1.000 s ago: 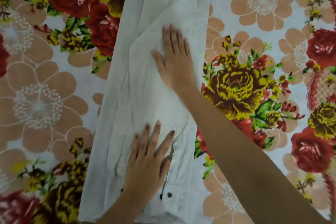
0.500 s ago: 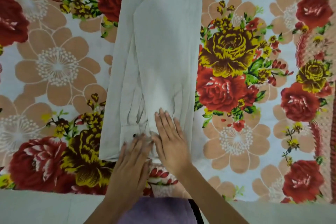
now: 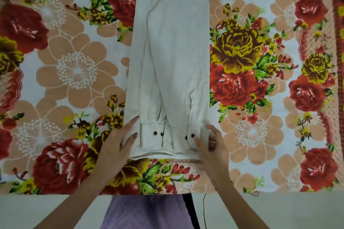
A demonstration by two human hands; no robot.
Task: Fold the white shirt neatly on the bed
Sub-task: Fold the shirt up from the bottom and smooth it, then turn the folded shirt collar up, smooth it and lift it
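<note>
The white shirt (image 3: 173,57) lies on the bed as a long narrow strip, its sides folded in and both sleeves laid down the middle. Two cuffs with dark buttons rest at its near end. My left hand (image 3: 115,145) pinches the near left corner of the shirt, thumb on top by the left cuff. My right hand (image 3: 212,145) grips the near right corner beside the right cuff, fingers curled around the cloth. The far end of the shirt runs out of the top of the view.
The bed is covered by a floral sheet (image 3: 74,72) with red, yellow and peach flowers. Its near edge (image 3: 55,194) runs across the bottom, with pale floor below. My purple garment (image 3: 147,212) shows between my arms.
Both hands slid down the shirt from smoothing its middle to its near end, then parted to the two near corners and closed on them. The view pulled back towards the bed's edge.
</note>
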